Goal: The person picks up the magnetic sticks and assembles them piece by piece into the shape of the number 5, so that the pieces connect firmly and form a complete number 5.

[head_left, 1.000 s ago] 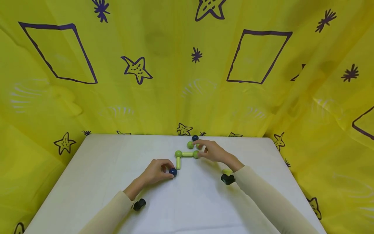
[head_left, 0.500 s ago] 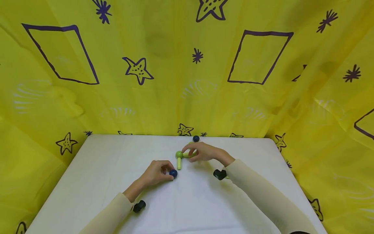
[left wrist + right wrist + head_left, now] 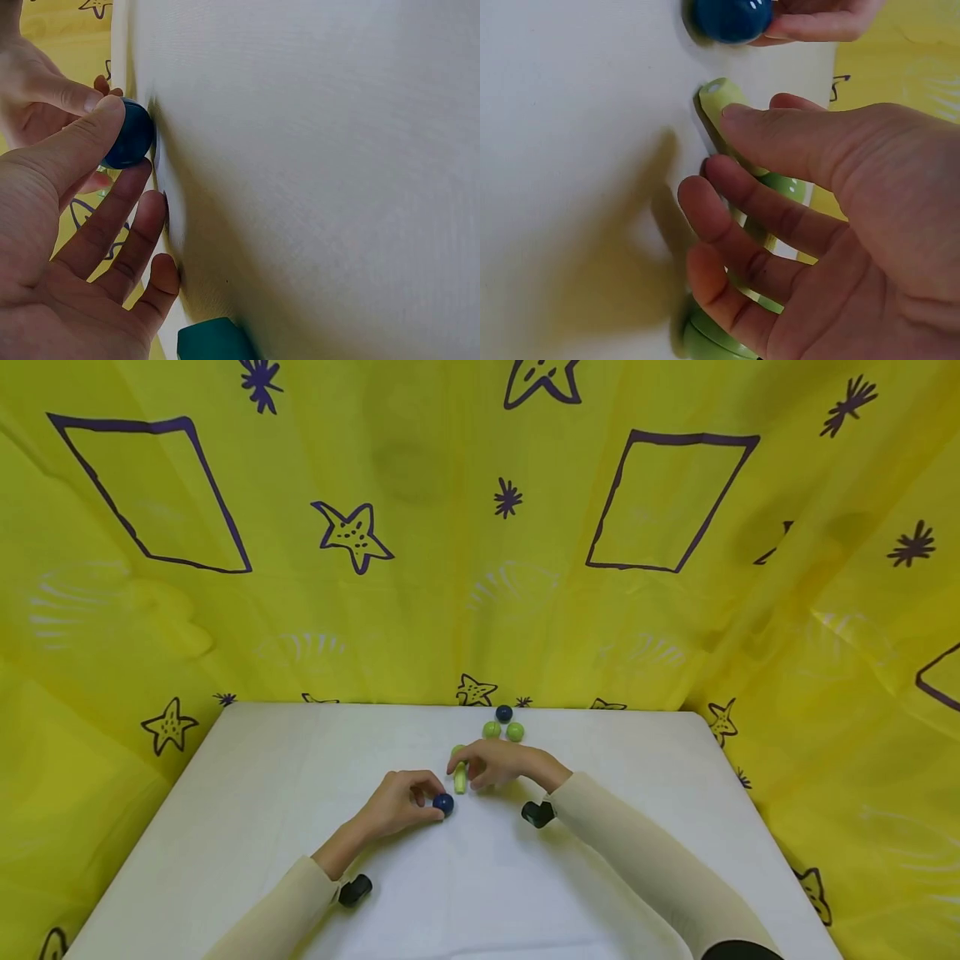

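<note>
My left hand [image 3: 399, 802] pinches a dark blue ball [image 3: 443, 803] between thumb and fingers, low over the white table. In the left wrist view the thumb lies on the ball [image 3: 133, 135], with the other fingers spread beneath. To its right, my right hand [image 3: 497, 762] has its thumb and index finger about a pale green rod [image 3: 460, 779]. The right wrist view shows the rod [image 3: 724, 97] under the thumb. A green ball [image 3: 457, 750] sits at the rod's far end, partly hidden. My right hand covers the second rod; another green ball [image 3: 712, 337] shows below the fingers.
Behind my right hand, two loose green balls [image 3: 491, 729] and a second dark blue ball [image 3: 503, 714] lie near the back edge of the white table [image 3: 300, 752]. A yellow patterned curtain [image 3: 420, 610] hangs around the table's back and sides.
My right hand has moved left and nearer, from the green ball at the right to the near rod. The left hand has stayed in place with the blue ball.
</note>
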Motion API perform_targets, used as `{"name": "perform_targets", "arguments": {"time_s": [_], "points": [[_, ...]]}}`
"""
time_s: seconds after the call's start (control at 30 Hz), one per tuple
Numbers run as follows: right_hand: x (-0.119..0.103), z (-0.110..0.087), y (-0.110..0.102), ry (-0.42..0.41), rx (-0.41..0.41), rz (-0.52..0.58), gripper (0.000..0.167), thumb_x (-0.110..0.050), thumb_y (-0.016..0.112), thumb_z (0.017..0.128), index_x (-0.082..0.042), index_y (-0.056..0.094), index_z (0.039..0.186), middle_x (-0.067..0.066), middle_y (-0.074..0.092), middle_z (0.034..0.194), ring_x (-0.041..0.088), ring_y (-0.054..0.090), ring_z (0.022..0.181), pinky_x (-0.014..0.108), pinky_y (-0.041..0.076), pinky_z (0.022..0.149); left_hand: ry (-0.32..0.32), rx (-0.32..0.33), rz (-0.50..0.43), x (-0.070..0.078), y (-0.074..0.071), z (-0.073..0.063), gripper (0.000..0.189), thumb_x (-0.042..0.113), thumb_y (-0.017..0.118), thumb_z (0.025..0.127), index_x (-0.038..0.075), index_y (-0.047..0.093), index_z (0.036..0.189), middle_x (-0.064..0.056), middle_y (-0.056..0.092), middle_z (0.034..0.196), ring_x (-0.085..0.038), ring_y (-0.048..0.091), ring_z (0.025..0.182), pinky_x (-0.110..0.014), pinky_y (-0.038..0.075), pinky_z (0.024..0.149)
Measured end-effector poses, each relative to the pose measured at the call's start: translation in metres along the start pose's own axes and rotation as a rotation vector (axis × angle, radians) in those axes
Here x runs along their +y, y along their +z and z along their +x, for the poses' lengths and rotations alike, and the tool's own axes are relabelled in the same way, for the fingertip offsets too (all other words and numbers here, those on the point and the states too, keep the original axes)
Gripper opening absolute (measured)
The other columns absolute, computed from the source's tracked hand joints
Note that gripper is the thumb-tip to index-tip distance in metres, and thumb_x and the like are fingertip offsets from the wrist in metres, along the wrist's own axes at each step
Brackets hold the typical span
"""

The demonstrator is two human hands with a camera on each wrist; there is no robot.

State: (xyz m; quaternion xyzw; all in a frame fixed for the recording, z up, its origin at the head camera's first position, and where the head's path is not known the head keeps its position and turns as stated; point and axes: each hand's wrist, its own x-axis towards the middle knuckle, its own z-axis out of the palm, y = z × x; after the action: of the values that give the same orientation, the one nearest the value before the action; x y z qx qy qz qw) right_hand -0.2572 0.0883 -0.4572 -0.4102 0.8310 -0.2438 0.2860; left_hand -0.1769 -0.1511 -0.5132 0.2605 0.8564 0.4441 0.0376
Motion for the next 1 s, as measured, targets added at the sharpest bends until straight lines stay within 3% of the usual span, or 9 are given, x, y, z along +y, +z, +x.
{"name": "perform_targets", "arguments": {"time_s": [0.27,0.47,0.67,1.0], "points": [[0.002,0.007,0.011,0.035,0.053,-0.07,0.034,0.002,0.07,0.094,-0.014,0.072,0.124,-0.001,0.066,0.098,0.01,0.054,0.086,0.024,0.047,0.079,0.004,0.003,0.008,0.001,0.0,0.001,0.021,0.016,0.089,0.082,0.018,0.075,0.097,0.008,0.072,0.09,-0.016,0.06,0.073,-0.024,0.048,0.067],[0.003,0.008,0.018,0.017,0.127,-0.092,0.025,0.003,0.072,0.092,-0.012,0.075,0.112,0.0,0.066,0.091,0.011,0.054,0.081,0.025,0.048,0.076,0.0,0.006,0.007,0.0,0.001,0.001,0.022,0.018,0.089,0.082,0.019,0.075,0.098,0.009,0.071,0.09,-0.015,0.06,0.073,-0.024,0.048,0.067],[0.003,0.006,0.021,0.014,0.171,-0.13,0.023,0.002,0.073,0.092,-0.013,0.075,0.109,-0.003,0.064,0.089,0.01,0.054,0.081,0.023,0.047,0.074,0.002,0.005,0.008,0.0,0.001,0.001,0.022,0.017,0.089,0.081,0.018,0.075,0.098,0.008,0.071,0.09,-0.011,0.058,0.072,-0.024,0.048,0.066],[0.003,0.004,0.012,-0.058,0.148,-0.044,0.025,0.006,0.069,0.092,-0.004,0.075,0.115,0.006,0.071,0.098,0.009,0.057,0.08,0.023,0.05,0.075,0.011,0.004,0.016,0.001,0.001,0.0,0.023,0.016,0.089,0.081,0.017,0.074,0.099,0.007,0.072,0.09,-0.008,0.057,0.071,-0.024,0.048,0.067]]}}
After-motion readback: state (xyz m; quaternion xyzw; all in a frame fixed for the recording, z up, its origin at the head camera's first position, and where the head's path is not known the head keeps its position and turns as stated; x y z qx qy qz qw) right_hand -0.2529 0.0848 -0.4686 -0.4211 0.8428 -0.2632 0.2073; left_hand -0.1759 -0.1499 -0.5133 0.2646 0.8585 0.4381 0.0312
